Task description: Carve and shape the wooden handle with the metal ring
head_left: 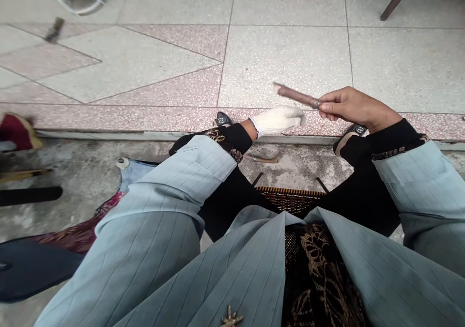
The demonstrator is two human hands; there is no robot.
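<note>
My right hand [343, 105], bare, pinches a brown stick [298, 96] near its right end. What looks like thin wire wraps the stick beside my fingers, and its far left end is pale and rough. Left of it, my left hand [278, 121] wears a white knitted glove and is apart from the stick. Its fingers are together and curled downward; their undersides are hidden, so I cannot see whether anything is in them. Below my left wrist another thin brown stick [267, 160] lies on the concrete between my feet.
A raised tiled step [286, 51] runs ahead of my shoes. On it are a blurred dark bundle [54, 30], a white stool-like frame [82, 0] and a brown furniture leg [397, 0]. A woven seat [286, 200] is under me. At left are a dark rod [31, 195] and cloth [136, 172].
</note>
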